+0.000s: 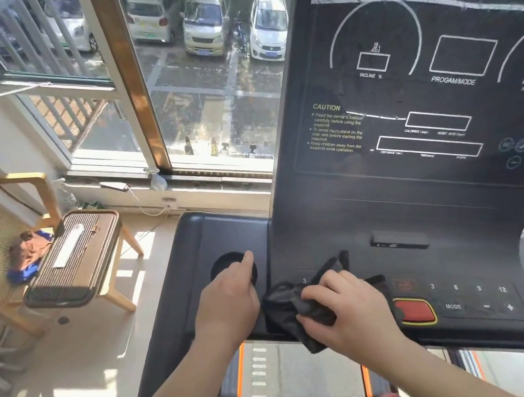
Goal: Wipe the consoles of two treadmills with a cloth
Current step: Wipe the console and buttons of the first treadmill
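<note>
A black treadmill console (415, 141) fills the right of the head view, its dusty display panel printed with white outlines and a yellow caution text. My right hand (345, 311) grips a crumpled dark grey cloth (291, 309) and presses it on the lower button panel, left of the red stop button (414, 311). My left hand (232, 301) rests on the console's left tray, its index finger stretched to the rim of the round cup holder (226, 264). Only one treadmill is in view.
A wooden chair (4, 236) with a ribbed pad and bundled clothes stands at the left by the open window (146, 113). Sunlit floor lies between chair and treadmill. The treadmill belt (296, 366) and handlebar show below the console. Black tape sticks at the console's right.
</note>
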